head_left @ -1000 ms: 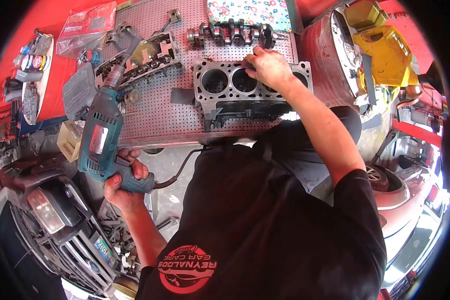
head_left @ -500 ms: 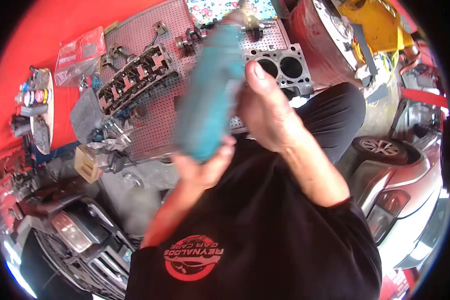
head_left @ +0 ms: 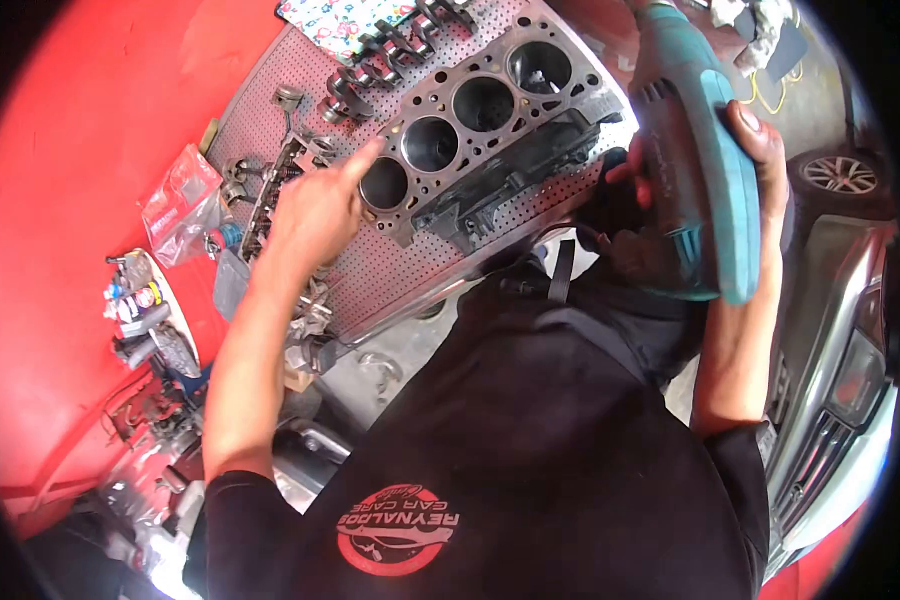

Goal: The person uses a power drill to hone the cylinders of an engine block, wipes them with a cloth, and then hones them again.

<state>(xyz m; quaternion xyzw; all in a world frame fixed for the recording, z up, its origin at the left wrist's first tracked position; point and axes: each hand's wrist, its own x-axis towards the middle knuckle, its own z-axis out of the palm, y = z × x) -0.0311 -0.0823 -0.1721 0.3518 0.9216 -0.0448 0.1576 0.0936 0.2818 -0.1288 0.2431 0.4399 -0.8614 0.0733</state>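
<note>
Teal plastic electric drill [head_left: 695, 170] sits gripped in the right hand [head_left: 755, 150] at two o'clock, fingers wrapped around its body. At eleven o'clock the left hand [head_left: 315, 215] points one finger, empty, touching the grey four-cylinder engine block [head_left: 480, 120] (lying deck-up) on the perforated metal table [head_left: 370, 270]; a steel crankshaft [head_left: 390, 45] lies beyond.

Drill [head_left: 705, 160] now in R hand [head_left: 760, 150]

A black short-sleeved shirt [head_left: 530, 420] is worn. A round red logo [head_left: 397, 530] with red lettering is printed on it. Both forearms are left bare; no gloves are worn on the left hand [head_left: 315, 215] or the right hand [head_left: 760, 160].
</note>
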